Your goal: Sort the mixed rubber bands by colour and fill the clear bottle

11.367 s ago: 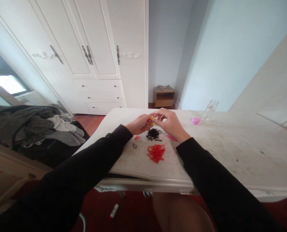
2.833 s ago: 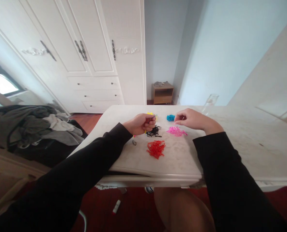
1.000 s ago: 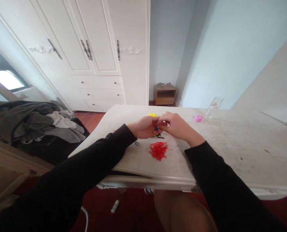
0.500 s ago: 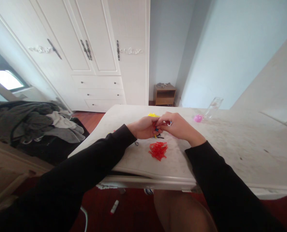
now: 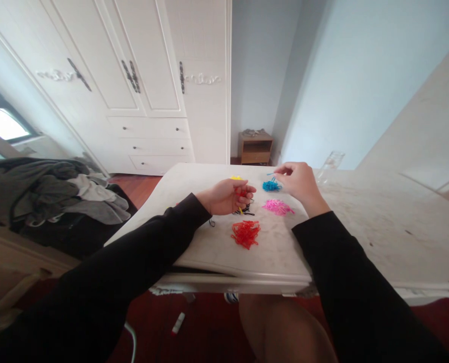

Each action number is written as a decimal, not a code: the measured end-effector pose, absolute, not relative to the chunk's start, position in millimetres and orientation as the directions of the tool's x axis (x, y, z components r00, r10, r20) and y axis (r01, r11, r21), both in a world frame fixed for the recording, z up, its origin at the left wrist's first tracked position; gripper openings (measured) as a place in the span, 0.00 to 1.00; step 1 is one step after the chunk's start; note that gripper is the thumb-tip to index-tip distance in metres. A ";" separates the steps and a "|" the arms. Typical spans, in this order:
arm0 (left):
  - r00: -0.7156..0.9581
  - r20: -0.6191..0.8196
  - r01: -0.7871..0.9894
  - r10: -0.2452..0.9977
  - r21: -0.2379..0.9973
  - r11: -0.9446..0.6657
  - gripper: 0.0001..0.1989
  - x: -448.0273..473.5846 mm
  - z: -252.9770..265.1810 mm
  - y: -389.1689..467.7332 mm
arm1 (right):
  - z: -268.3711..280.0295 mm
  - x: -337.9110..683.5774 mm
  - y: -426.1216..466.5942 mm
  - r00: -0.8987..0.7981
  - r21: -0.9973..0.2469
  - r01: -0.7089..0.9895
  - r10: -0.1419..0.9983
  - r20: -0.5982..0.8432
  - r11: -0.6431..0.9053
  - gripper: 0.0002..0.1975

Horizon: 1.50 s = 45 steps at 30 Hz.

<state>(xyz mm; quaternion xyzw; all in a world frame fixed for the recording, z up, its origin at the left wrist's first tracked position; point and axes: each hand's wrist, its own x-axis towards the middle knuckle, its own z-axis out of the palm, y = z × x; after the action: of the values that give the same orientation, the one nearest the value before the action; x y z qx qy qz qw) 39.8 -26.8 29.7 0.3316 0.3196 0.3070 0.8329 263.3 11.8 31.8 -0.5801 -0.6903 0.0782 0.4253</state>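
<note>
My left hand (image 5: 226, 197) is half curled, palm turned up, around some red rubber bands (image 5: 240, 193); a yellow one shows below its fingers. Between the thumb and forefinger of my right hand (image 5: 295, 177) is a thin blue rubber band (image 5: 270, 174). Just beneath it lies a pile of blue rubber bands (image 5: 271, 185). Nearer to me are a pink pile (image 5: 278, 206) and a red pile (image 5: 246, 234). Black bands (image 5: 246, 210) lie partly under my left hand, and a yellow pile (image 5: 235, 178) peeks out behind it.
The piles lie on a white table (image 5: 277, 252). A clear glass (image 5: 331, 164) stands at its back right, past my right hand. Clothes (image 5: 76, 196) are heaped at the left. A white wardrobe (image 5: 152, 75) and a small wooden cabinet (image 5: 255, 146) stand beyond the table.
My right hand has moved away from my left hand, to the right, over the blue pile. The blue and pink piles now show. The pink round object by the glass is hidden.
</note>
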 end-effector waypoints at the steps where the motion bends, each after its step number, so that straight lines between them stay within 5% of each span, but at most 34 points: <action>1: 0.618 -0.318 -0.288 0.719 0.759 0.584 0.19 40.0 30.0 -27.6 | 29.1 266.9 15.7 0.041 -0.591 0.756 0.880 0.473 0.282 0.03; 8: 0.712 -0.273 -0.087 0.647 0.880 0.467 0.15 41.0 28.4 -32.5 | 13.2 272.1 29.0 0.021 -0.534 0.813 0.905 0.426 0.232 0.06; 12: 0.760 -0.136 0.137 0.635 0.989 0.047 0.14 41.0 31.3 -39.2 | 13.0 270.8 28.2 0.006 -0.500 0.826 0.883 0.470 0.261 0.08; 16: 0.826 0.099 0.281 0.554 0.781 -0.558 0.18 44.6 37.8 -52.7 | 13.3 269.5 27.0 -0.031 -0.456 0.841 0.867 0.497 0.291 0.07; 22: 0.881 0.129 0.344 0.456 0.488 -0.802 0.13 49.3 31.2 -65.1 | 11.2 269.4 26.9 -0.049 -0.425 0.852 0.855 0.517 0.305 0.06; 29: 0.875 0.238 0.233 0.421 0.555 -0.799 0.07 44.3 32.1 -60.7 | 15.7 267.7 22.6 -0.051 -0.426 0.848 0.849 0.526 0.315 0.05; 37: 0.725 0.263 0.184 0.636 0.816 -0.548 0.12 39.6 45.3 -57.1 | 16.1 266.6 20.6 -0.048 -0.437 0.839 0.845 0.533 0.323 0.06; 41: 0.444 0.311 -0.173 0.840 0.950 -0.261 0.17 35.6 43.1 -39.2 | 18.9 266.5 20.1 -0.037 -0.476 0.821 0.860 0.509 0.317 0.05; 45: 0.243 0.180 -0.512 0.953 0.858 -0.032 0.24 28.1 45.9 -22.0 | 23.4 258.6 12.1 -0.139 -0.564 0.719 0.879 0.456 0.406 0.08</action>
<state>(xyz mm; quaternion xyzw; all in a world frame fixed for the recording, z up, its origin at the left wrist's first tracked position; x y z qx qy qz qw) 28.1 -22.0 45.9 0.4454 0.2474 0.5634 0.6503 258.6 12.1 23.4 -0.5348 -0.7472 0.1052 0.3804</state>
